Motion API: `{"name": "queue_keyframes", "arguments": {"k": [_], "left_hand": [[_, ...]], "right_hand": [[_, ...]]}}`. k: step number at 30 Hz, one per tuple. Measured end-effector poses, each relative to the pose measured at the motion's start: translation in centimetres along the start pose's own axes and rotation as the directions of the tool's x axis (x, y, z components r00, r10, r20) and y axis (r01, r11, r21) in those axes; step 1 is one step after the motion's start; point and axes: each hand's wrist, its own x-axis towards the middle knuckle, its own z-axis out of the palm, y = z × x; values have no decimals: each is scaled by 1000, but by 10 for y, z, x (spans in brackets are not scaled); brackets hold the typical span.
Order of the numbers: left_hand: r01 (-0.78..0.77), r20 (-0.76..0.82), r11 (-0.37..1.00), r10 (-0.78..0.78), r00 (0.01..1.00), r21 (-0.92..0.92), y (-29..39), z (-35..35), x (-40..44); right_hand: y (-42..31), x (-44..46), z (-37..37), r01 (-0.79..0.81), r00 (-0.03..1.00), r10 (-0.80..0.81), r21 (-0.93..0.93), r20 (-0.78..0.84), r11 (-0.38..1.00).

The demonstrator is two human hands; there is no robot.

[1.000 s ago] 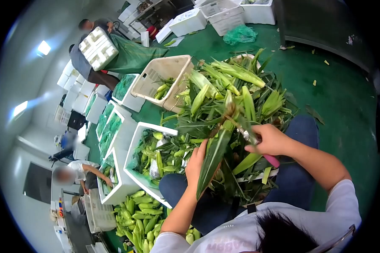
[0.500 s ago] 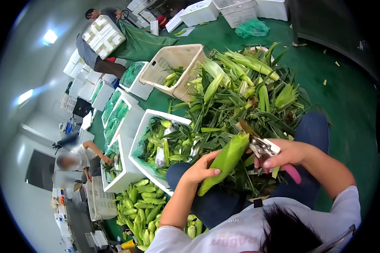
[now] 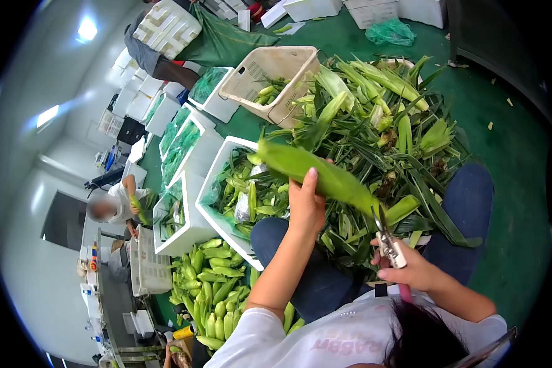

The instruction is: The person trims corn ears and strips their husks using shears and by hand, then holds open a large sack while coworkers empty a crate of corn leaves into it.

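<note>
My left hand [image 3: 306, 205] grips a green ear of corn in its husk [image 3: 316, 175] around its middle, over a heap of leaves and husks [image 3: 374, 147]. My right hand [image 3: 405, 267] holds pruning shears [image 3: 389, 245] with a pink handle. The shears' parted blades are at the right end of the ear, beside a pale green husk piece [image 3: 402, 210]. A foam box with corn and green netting [image 3: 211, 196] stands left of my left hand.
Trimmed corn [image 3: 218, 294] is piled on the green floor at the lower left. A beige crate [image 3: 276, 58] stands beyond the heap. One co-worker [image 3: 126, 202] holds corn at the left; another person [image 3: 159, 64] carries a foam box lid at the upper left.
My left hand has raised and turned the ear, which now lies across the heap. My right hand has moved down with the shears. The co-worker at the left has lifted corn from a box.
</note>
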Motion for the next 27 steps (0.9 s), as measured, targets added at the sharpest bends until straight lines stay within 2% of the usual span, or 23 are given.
{"name": "queue_keyframes", "arguments": {"k": [2, 3, 5, 6, 7, 8, 11, 12, 14, 15, 17, 19, 20, 21, 22, 23, 24, 25, 26, 27], "left_hand": [[-44, -84, 998, 40, 996, -52, 1, 15, 1], [-69, -123, 995, 59, 991, -78, 2, 24, 2], [-98, -134, 986, 80, 988, -132, 0, 34, -5], [-102, -140, 984, 82, 987, -148, -5, 40, -11], [-107, -148, 981, 82, 986, -165, -11, 45, -18], [-58, -151, 983, 32, 988, -175, -25, 38, -24], [-98, -252, 960, 30, 967, -264, -30, 42, -36], [-97, -254, 951, 19, 967, -295, -30, 39, -37], [-112, -276, 926, 9, 961, -361, -28, 31, -35], [-72, -266, 905, -46, 963, -419, -25, 27, -36], [-10, -243, 846, -141, 960, -532, -18, 17, -36], [52, -291, 788, -287, 913, -613, -14, 7, -32], [75, -313, 745, -367, 876, -663, -12, 2, -27], [88, -327, 694, -443, 835, -714, -12, -5, -24], [122, -309, 667, -490, 815, -735, -16, -11, -23], [184, -236, 614, -538, 809, -767, -28, -21, -25], [284, 101, 342, -466, 879, -896, -52, -34, -26], [436, 401, 78, -274, 874, -897, -57, -39, -29], [405, 395, 203, -88, 914, -892, -61, -46, -36], [381, 396, 299, -11, 918, -875, -56, -51, -40]], "right_hand": [[23, 4, 3, -12, 998, 11, -20, -59, 1000], [13, 6, 11, -54, 994, 59, 61, -90, 997], [17, 21, 8, 28, 982, -27, 4, -188, 1000], [19, 32, 4, 93, 963, -109, -75, -246, 993], [11, 42, -2, 216, 911, -306, -313, -277, 925], [-3, 51, -6, 237, 877, -366, -382, -311, 893], [-8, 74, -17, 195, 795, -510, -658, -328, 727], [-11, 80, -15, 236, 763, -568, -683, -310, 691], [-20, 80, -10, 188, 772, -556, -725, -308, 663], [-24, 79, -7, 168, 783, -547, -746, -296, 645], [-21, 79, -6, 166, 739, -624, -829, -254, 534], [-26, 71, -6, 137, 823, -536, -849, -190, 511], [-14, 69, -7, 177, 819, -558, -864, -136, 471], [-14, 60, -1, 181, 877, -472, -848, -90, 498], [-7, 57, -2, 215, 960, -279, -599, -15, 772], [-1, 55, -5, 127, 988, -94, -288, 126, 949], [-8, 51, 3, 61, 972, -33, -115, 232, 992], [-13, 47, 12, -36, 942, 14, 61, 334, 997], [-22, 51, 8, -10, 948, -48, 178, 314, 984], [-31, 56, 4, 19, 950, -109, 294, 293, 955]]}}
